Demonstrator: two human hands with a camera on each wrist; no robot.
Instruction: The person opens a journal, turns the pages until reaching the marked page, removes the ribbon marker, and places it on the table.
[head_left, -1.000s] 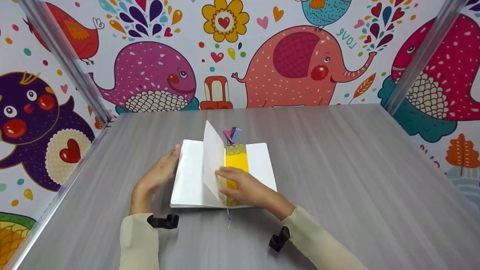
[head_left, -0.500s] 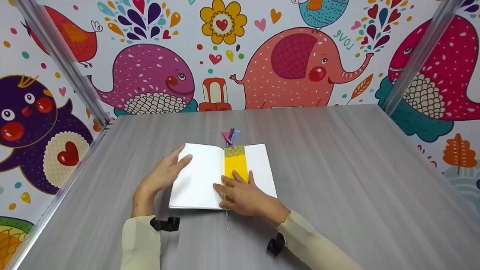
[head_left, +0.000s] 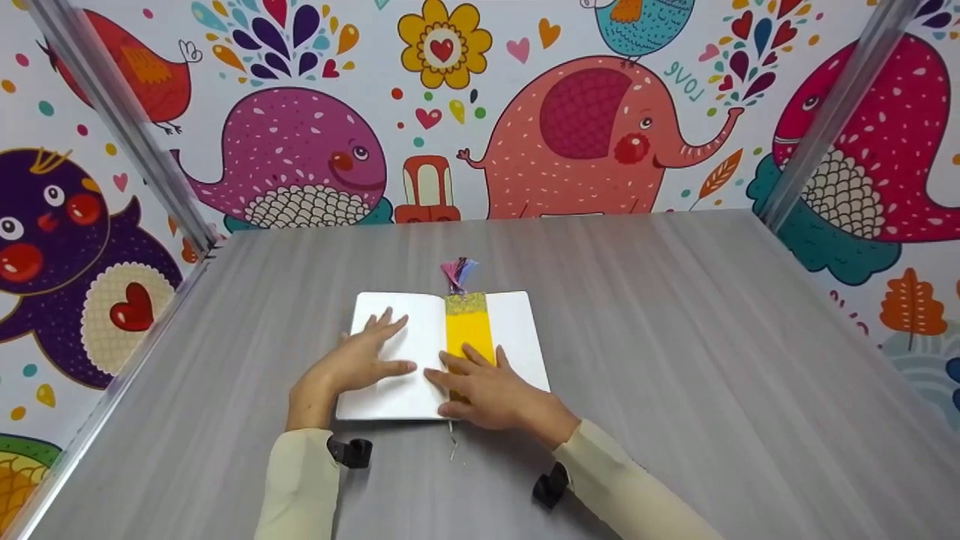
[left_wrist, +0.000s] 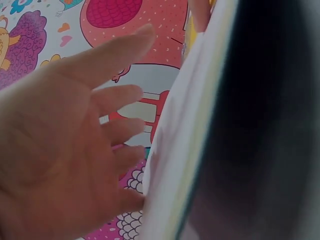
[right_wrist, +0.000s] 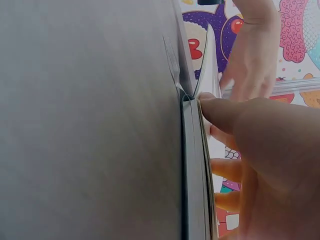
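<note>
Where the yellow bookmark (head_left: pixel 469 328) runs along the gutter (head_left: pixel 445 324), we have the right hand (head_left: pixel 491 391) atop it, left hand (head_left: pixel 351 366) over page (head_left: pixel 421 324); both spread, gripping nothing.

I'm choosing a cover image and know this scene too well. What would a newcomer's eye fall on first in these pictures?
Probably the bright yellow strip on the right side of the open book, its pink-and-blue tassel beyond the far edge. Next come the spread left hand over the left page and right hand over the strip's near part. Behind, the big coral elephant on the wall also stands out.
</note>
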